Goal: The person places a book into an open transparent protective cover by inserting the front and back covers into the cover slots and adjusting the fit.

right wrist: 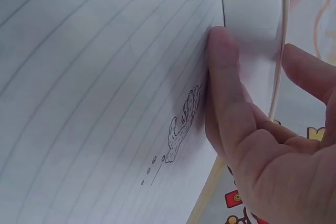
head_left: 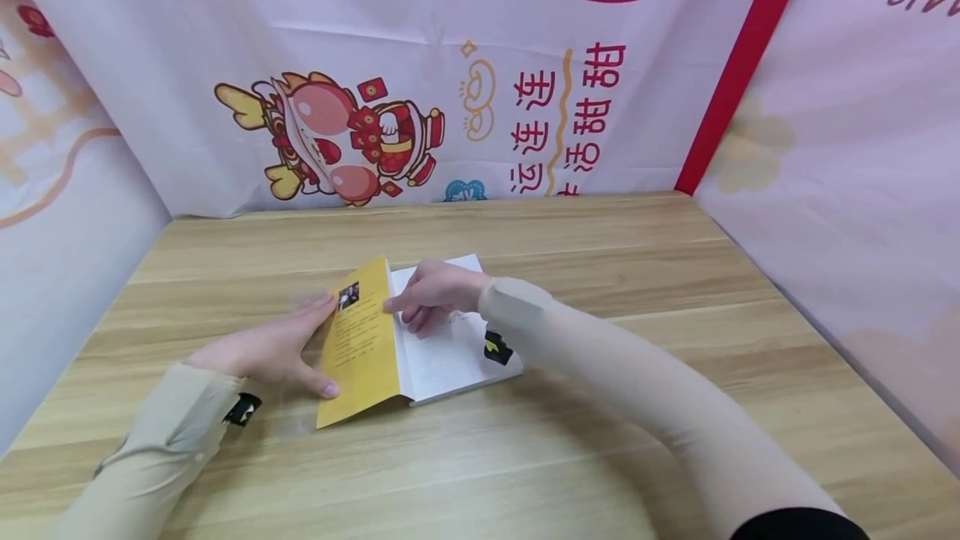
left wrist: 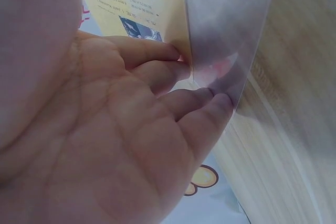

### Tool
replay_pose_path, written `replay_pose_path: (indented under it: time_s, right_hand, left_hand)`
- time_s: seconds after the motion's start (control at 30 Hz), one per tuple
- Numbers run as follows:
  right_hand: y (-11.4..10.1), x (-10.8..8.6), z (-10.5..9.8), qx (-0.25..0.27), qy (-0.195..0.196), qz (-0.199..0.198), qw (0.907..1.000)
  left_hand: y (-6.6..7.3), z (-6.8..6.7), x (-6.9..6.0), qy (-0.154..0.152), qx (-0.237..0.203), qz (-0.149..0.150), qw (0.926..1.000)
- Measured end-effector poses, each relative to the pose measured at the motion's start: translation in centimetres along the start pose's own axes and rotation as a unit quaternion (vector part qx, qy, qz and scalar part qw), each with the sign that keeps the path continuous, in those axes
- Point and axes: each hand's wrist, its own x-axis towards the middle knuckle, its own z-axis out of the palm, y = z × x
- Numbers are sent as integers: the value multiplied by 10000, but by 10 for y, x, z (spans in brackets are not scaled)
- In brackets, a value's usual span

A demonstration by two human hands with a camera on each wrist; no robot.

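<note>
An opened book with a yellow printed flap (head_left: 362,348) on its left and white ruled pages (head_left: 457,365) on its right lies on the table. My left hand (head_left: 277,347) is spread at the flap's outer edge, its thumb near the lower corner. In the left wrist view, straight fingers (left wrist: 202,103) touch the flap's edge and a clear plastic sheet (left wrist: 226,19) beside it. My right hand (head_left: 442,288) rests over the page by the fold. Extended fingers (right wrist: 223,72) press the page near a line drawing (right wrist: 184,119), while the thumb touches the cover's edge.
The book lies on a wood-grain table (head_left: 600,457). Behind it hangs a white and red printed cloth (head_left: 420,23), with another pale cloth (head_left: 840,173) along the right side. Clear plastic shows faintly under the left hand.
</note>
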Motion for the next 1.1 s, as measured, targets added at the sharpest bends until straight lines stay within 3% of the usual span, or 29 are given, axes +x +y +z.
replay_pose_path:
  time_s: [0.33, 0.6, 1.1]
  right_hand:
    - [10, 9, -9, 842, -311, 134, 9959]
    - [6, 8, -7, 561, -49, -22, 9984]
    - [-1, 5, -4, 527, 65, 150, 9985]
  left_hand:
    - [-2, 3, 2, 2, -39, 64, 10000]
    - [0, 2, 1, 9, -61, 71, 10000]
    - [1, 0, 1, 3, 10, 138, 9999]
